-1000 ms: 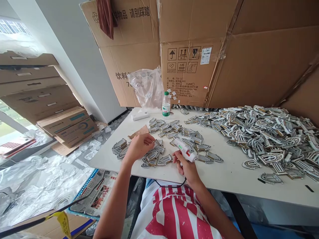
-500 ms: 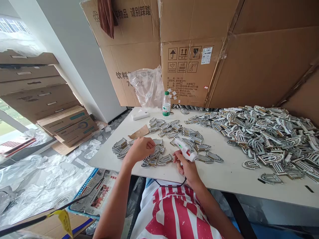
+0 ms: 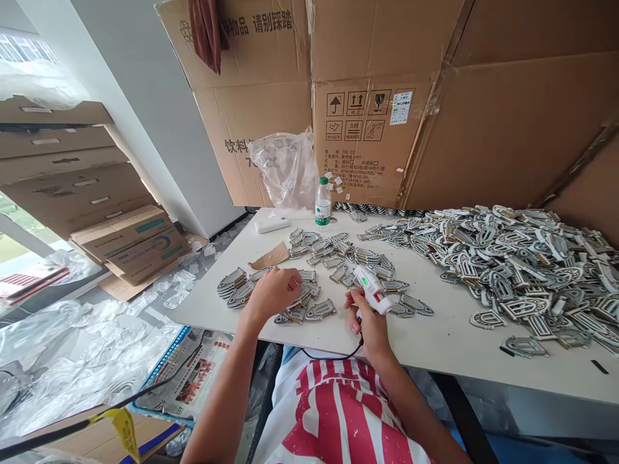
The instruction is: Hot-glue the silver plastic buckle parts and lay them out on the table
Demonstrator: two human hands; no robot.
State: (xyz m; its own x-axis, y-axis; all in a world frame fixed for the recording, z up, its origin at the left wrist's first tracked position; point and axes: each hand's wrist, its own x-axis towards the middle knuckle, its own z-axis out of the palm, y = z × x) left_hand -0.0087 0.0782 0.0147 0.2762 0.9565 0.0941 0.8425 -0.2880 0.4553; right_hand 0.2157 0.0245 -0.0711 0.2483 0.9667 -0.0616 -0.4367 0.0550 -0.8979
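Observation:
A white glue gun with a small green display and a black cord is gripped by my right hand, near the table's front edge. My left hand is closed, its fingers curled above the small grey-and-white arched pieces; what it pinches, if anything, is too small to make out. Another cluster of these pieces lies left of my left hand. More pieces are spread behind and around the glue gun. A brown scrap of paper lies just behind my left hand.
A large heap of arched pieces covers the table's right side. A green-capped bottle, a white device and a clear plastic bag stand or lie at the back, before tall cardboard. Cardboard boxes are at left.
My right hand has shifted right with the glue gun, away from my left hand. My left hand has moved very little and stays over the pieces.

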